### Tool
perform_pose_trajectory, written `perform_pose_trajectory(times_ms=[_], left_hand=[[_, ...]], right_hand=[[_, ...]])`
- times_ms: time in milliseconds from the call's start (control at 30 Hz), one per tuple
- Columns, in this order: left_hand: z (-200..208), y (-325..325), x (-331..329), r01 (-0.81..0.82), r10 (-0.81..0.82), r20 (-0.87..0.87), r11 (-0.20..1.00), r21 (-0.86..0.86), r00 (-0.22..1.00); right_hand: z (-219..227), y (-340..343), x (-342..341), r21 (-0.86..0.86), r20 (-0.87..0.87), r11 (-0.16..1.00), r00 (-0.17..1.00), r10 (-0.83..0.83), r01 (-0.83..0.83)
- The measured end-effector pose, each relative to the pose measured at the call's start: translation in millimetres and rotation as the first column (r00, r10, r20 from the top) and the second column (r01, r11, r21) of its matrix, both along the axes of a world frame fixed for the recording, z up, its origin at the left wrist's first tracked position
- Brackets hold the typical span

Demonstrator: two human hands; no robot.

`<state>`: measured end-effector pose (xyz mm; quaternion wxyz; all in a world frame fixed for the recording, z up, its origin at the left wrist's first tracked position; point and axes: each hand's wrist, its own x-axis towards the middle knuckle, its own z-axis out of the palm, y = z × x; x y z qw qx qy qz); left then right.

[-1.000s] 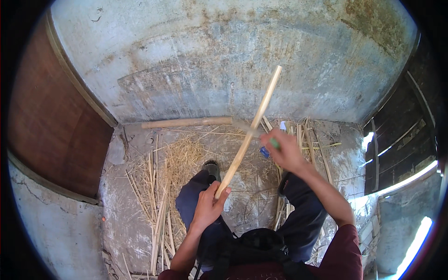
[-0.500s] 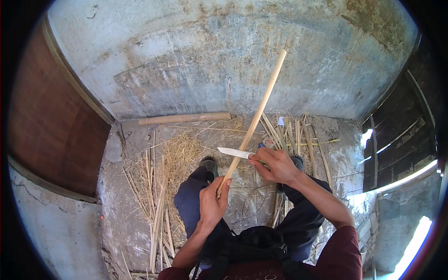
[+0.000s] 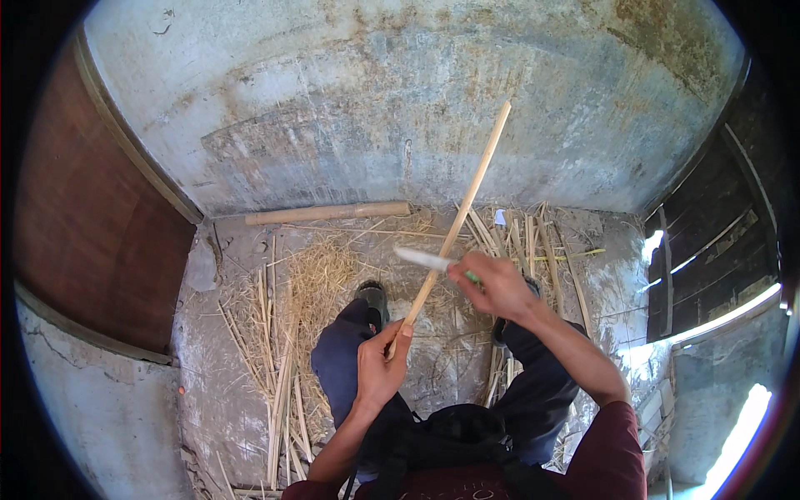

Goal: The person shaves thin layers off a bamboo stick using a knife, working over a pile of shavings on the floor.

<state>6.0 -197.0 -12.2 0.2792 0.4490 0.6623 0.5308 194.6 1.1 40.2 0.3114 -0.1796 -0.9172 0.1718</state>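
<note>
A long pale strip, apparently split bamboo (image 3: 475, 183), slants up and away from me to the right. My left hand (image 3: 383, 362) is closed round its near end, thumb along the strip. In my right hand (image 3: 497, 287) is a knife (image 3: 422, 258) with a green handle, mostly hidden by the fingers. Its blade is slightly blurred, points left and crosses the strip a little beyond my left hand. Whether the edge bites into the strip, I cannot tell.
Shavings (image 3: 321, 279) and loose strips (image 3: 279, 400) litter the floor at left. More strips (image 3: 533, 237) lie at right. A thick bamboo pole (image 3: 329, 213) rests along the base of the stained wall (image 3: 408, 100). My shoe (image 3: 373, 296) stands beside the shavings.
The knife has moved slightly away from my left hand along the strip, its blade now blurred. The strip's far end has dipped a little. My left hand keeps its hold.
</note>
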Motion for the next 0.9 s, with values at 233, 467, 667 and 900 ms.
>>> perform_pose_trajectory(times_ms=[233,467,667,900], left_hand=[[-18.5,-4.2,-6.2,0.006,-0.003,0.146,1.0,-0.022,0.989],[-7.5,-3.0,-3.4,-0.022,0.019,0.089,0.999,0.036,0.996],[-1.0,-4.4,-5.2,-0.031,0.026,0.056,0.996,0.079,0.998],[-14.5,-46.3,-11.0,-0.03,0.03,0.002,1.0,-0.007,1.0]], right_hand=[[-4.7,-9.4,-5.9,-0.047,-0.098,0.995,0.992,0.084,-0.089],[2.3,0.4,-2.5,0.136,-0.074,0.988,0.993,0.087,-0.077],[0.0,7.7,0.4,0.189,-0.088,0.982,0.995,0.037,-0.02],[22.7,105.3,42.0,0.001,-0.184,0.924,0.908,-0.377,0.383]])
